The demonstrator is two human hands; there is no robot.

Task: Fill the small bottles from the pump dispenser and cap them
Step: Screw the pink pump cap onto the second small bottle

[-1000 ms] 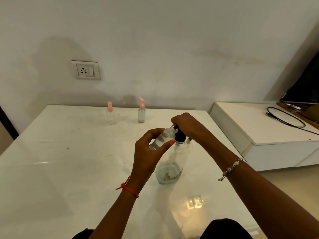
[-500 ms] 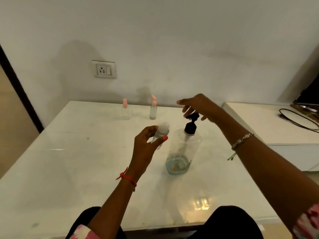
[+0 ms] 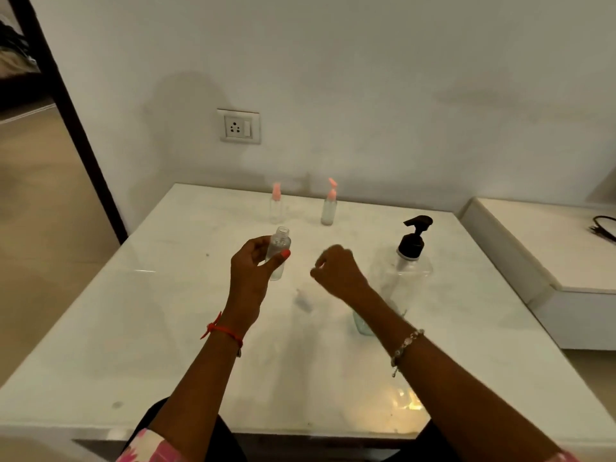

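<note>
My left hand (image 3: 253, 275) holds a small clear bottle (image 3: 279, 248) upright above the white table (image 3: 133, 328); its mouth is uncapped. Beside it, my right hand (image 3: 336, 271) hovers with its fingers curled in; whether it pinches anything small I cannot tell. The large clear pump dispenser (image 3: 405, 275) with a black pump head (image 3: 413, 236) stands to the right of that hand, untouched, with a little liquid at its bottom. Two small bottles with pink pump caps stand at the table's back: a clear one (image 3: 276, 208) and a cloudy one (image 3: 329, 205).
A wall socket (image 3: 238, 126) sits above the table's back edge. A low white cabinet (image 3: 533, 248) with a black cable (image 3: 603, 228) stands to the right. A dark door frame (image 3: 73, 115) is at the left.
My right hand left the pump head and came down to the left, beside the small bottle. My left hand turned the bottle upright. The view shifted left.
</note>
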